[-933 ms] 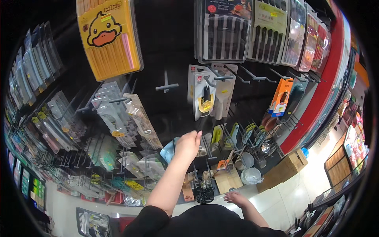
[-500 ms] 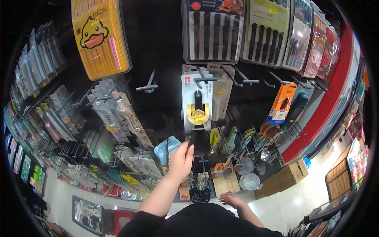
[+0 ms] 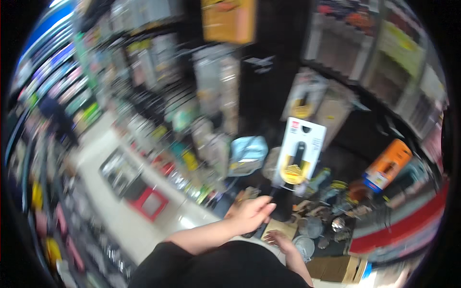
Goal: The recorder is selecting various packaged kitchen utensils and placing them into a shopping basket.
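My left hand (image 3: pixel 254 212) is closed on the lower, dark end of a black spatula on a white hang card (image 3: pixel 300 149), which has a gold emblem. The card is off the hook, tilted, in front of the display wall. A similar white card (image 3: pixel 303 98) still hangs behind and above it. My right hand (image 3: pixel 281 241) is low near my body, fingers loosely spread, with nothing in it. Motion smears the picture, so the spatula's lower end is hard to make out.
An orange package (image 3: pixel 389 164) hangs at right, a light blue plastic item (image 3: pixel 248 151) left of the card. Metal hooks (image 3: pixel 259 64) stick out of the black wall. A red-framed item (image 3: pixel 148 204) stands on the floor, and cardboard boxes (image 3: pixel 336 269) at lower right.
The white-carded spatula has come off its hook and moved toward me in my left hand. My view has swung left and tilted. My right hand stays low and empty.
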Motion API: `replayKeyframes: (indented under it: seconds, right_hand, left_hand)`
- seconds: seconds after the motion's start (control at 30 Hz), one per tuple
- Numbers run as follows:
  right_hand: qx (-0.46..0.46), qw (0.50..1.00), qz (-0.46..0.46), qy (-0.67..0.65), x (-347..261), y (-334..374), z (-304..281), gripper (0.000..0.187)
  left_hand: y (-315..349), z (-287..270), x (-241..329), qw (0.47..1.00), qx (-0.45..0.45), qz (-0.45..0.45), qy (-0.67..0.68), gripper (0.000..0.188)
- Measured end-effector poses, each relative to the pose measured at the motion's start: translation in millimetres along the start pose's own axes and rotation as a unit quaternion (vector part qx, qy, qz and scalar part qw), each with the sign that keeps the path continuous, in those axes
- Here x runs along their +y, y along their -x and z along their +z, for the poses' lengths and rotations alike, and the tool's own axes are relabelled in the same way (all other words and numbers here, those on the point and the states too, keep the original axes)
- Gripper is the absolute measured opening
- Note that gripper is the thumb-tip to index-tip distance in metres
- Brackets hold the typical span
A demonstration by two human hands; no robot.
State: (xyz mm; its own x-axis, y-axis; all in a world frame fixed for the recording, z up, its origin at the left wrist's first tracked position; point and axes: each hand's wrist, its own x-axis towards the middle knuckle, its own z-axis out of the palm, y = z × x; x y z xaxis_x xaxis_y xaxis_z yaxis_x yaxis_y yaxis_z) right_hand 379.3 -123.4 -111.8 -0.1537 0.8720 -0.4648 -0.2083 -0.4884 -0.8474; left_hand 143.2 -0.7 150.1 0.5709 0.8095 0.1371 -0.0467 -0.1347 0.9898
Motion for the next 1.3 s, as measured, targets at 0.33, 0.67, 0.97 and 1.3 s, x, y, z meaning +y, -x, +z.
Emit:
replayKeyframes:
  seconds: [0.33, 0.67, 0.97, 1.3]
  right_hand:
    - [-0.197, 0.958, 0.122, 0.171, -9.0, -59.3, 79.4, 0.026]
    - [-0.39, 0.905, 0.12, 0.119, -41.7, -86.4, 308.5, 0.049]
    - [-0.393, 0.883, 0.127, 0.222, 7.1, -116.3, 523.8, 0.015]
    - [-0.377, 0.873, 0.221, 0.218, 41.5, -179.6, 633.6, 0.014]
  left_hand:
    - [138.6, -32.6, -71.5, 0.974, 0.186, -0.07, 0.104, 0.023]
    - [281.6, -124.3, -133.7, 0.865, 0.433, -0.171, 0.188, 0.021]
    - [404.0, -238.9, -148.5, 0.839, 0.506, -0.171, 0.105, 0.019]
    - [494.7, -324.5, -174.2, 0.797, 0.51, -0.163, 0.281, 0.036]
